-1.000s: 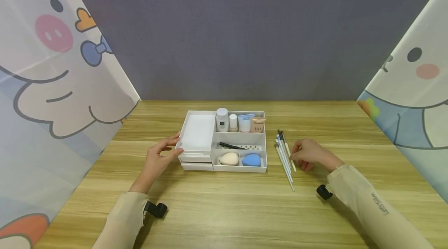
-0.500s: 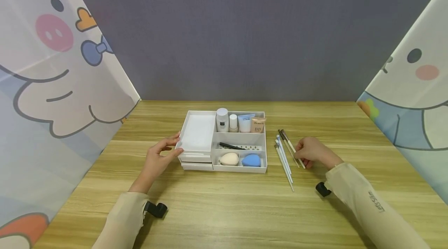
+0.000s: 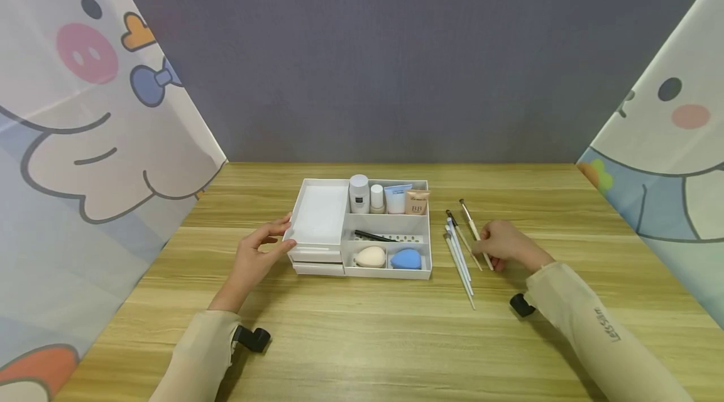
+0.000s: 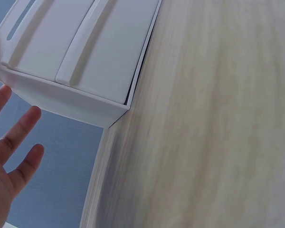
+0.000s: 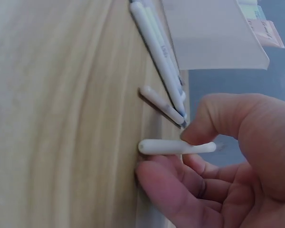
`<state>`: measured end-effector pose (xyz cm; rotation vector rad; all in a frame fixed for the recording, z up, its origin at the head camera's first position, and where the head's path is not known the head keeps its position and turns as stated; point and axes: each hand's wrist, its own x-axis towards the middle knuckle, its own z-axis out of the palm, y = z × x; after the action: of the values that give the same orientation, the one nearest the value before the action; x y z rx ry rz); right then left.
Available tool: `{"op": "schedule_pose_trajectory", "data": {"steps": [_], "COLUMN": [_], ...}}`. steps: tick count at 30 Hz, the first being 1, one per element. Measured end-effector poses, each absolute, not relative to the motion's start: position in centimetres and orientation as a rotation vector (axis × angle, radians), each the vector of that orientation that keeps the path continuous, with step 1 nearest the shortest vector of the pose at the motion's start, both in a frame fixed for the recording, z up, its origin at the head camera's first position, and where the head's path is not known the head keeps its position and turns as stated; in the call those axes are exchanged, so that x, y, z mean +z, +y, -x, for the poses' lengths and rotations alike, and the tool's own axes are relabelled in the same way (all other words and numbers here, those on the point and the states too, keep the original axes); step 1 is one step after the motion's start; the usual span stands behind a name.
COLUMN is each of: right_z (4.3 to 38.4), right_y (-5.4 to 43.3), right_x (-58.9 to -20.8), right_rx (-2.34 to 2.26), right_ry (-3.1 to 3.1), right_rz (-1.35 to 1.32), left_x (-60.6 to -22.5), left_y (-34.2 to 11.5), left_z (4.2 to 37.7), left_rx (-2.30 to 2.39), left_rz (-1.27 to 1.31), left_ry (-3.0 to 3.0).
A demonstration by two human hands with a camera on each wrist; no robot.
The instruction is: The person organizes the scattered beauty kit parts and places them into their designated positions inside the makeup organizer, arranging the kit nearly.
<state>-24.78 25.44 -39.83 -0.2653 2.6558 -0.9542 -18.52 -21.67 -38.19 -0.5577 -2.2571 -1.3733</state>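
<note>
My right hand [image 3: 507, 244] pinches a makeup brush [image 3: 471, 224] with a pale handle between thumb and fingers. In the right wrist view the brush's rounded handle end [image 5: 154, 147] sticks out toward the table. Just left of it lies a thinner pale brush [image 3: 465, 240] with a dark head, and beyond that several white and pale-blue brushes [image 3: 457, 264] in a loose bundle. My left hand [image 3: 254, 257] touches the left side of a white cosmetics organizer [image 3: 318, 213], thumb at the front corner. The left wrist view has its fingers [image 4: 21, 127] extended beside the organizer's drawers [image 4: 111, 52].
The organizer's compartments hold a white bottle [image 3: 359, 195], a smaller bottle [image 3: 377, 199], two tubes [image 3: 416, 202], a black pen-like stick [image 3: 374, 235], a cream sponge [image 3: 370, 257] and a blue sponge [image 3: 406, 259]. A grey panel [image 3: 396, 63] stands behind the wooden table [image 3: 362, 339].
My right hand has drawn the pale-handled brush to the right, apart from the others, and its head has swung away from the dark-headed brush. My left hand stays in place.
</note>
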Motion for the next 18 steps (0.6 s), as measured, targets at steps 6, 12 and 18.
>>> {"op": "schedule_pose_trajectory", "data": {"steps": [6, 12, 18], "right_z": [24.91, 24.99, 25.15], "right_y": [25.81, 26.11, 26.19], "right_x": [-39.78, -39.95, -40.17], "right_rx": [-1.009, -1.056, -1.238], "right_ry": [2.639, 2.619, 2.574], "right_rz": [0.249, 0.258, 0.231], "left_x": [-38.15, -38.23, -38.25], "left_y": [-21.65, -21.64, -21.69], "left_z": [18.45, 18.35, 18.45], "left_rx": [-1.371, -1.38, -1.379], "left_rz": [0.561, 0.547, 0.543], "left_ry": [-2.256, -2.271, -2.274]}}
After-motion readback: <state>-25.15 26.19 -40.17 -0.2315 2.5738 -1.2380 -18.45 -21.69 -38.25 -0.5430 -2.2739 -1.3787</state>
